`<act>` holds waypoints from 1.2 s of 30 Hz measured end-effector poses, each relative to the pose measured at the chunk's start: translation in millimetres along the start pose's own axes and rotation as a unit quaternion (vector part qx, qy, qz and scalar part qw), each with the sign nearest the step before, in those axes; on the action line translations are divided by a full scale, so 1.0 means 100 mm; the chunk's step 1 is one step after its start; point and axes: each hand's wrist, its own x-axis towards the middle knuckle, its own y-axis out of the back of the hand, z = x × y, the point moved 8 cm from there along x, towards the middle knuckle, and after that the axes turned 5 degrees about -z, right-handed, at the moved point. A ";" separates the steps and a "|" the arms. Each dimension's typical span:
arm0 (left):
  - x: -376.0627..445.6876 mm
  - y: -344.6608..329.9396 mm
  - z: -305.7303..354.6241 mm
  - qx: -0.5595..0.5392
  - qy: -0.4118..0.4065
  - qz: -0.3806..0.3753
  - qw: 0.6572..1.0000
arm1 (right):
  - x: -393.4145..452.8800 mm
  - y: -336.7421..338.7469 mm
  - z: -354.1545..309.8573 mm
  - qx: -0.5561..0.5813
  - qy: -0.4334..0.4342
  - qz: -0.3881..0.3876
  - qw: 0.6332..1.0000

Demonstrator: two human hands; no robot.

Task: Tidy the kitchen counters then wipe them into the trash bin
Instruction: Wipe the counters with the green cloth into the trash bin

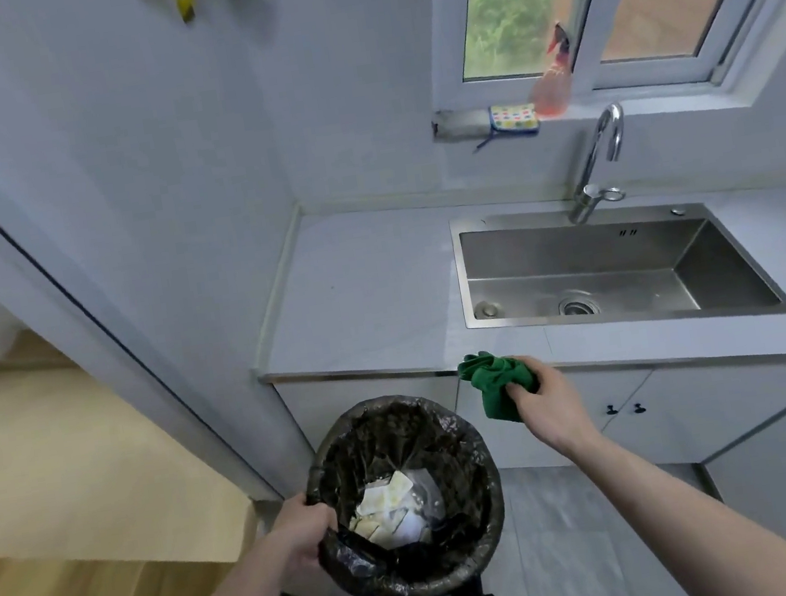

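Note:
A round trash bin (484,527) lined with a black bag hangs in the air below the counter's front edge, with crumpled white and yellowish paper (392,505) at its bottom. My left hand (302,527) grips its near left rim. My right hand (548,407) is closed on a bunched green cloth (493,379), held just in front of the counter edge, to the right of and above the bin. The pale grey counter (360,292) stretches from the left wall to the sink.
A steel sink (605,278) with a curved faucet (598,157) is set in the counter on the right. On the windowsill stand an orange spray bottle (552,83) and a patterned sponge (515,119). White cabinet doors (649,413) lie below; a doorway opens at left.

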 end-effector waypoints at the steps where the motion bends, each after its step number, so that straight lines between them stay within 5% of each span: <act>1: 0.06 0.00 0.02 -0.006 0.007 0.003 1.000 | 0.11 0.00 0.03 0.001 -0.004 -0.002 1.000; 13: 0.78 0.01 0.02 -0.065 0.097 0.046 0.992 | 1.60 -0.20 -0.06 -0.050 0.000 -0.102 0.994; 22: 0.58 -0.05 0.28 -0.109 0.111 0.108 0.982 | 2.48 -0.49 -0.23 -0.121 0.019 -0.142 0.982; 27: 1.45 -0.12 -0.51 -0.173 0.174 0.069 0.967 | 2.76 -0.80 -0.10 -0.169 0.027 -0.138 0.975; 30: 1.75 -0.17 -0.82 -0.187 0.184 0.054 0.963 | 2.74 -1.12 0.29 -0.240 0.000 -0.205 0.949; 36: 1.12 0.01 -0.02 -0.119 0.197 0.036 0.973 | 2.51 -1.40 0.48 -0.309 -0.020 -0.203 0.929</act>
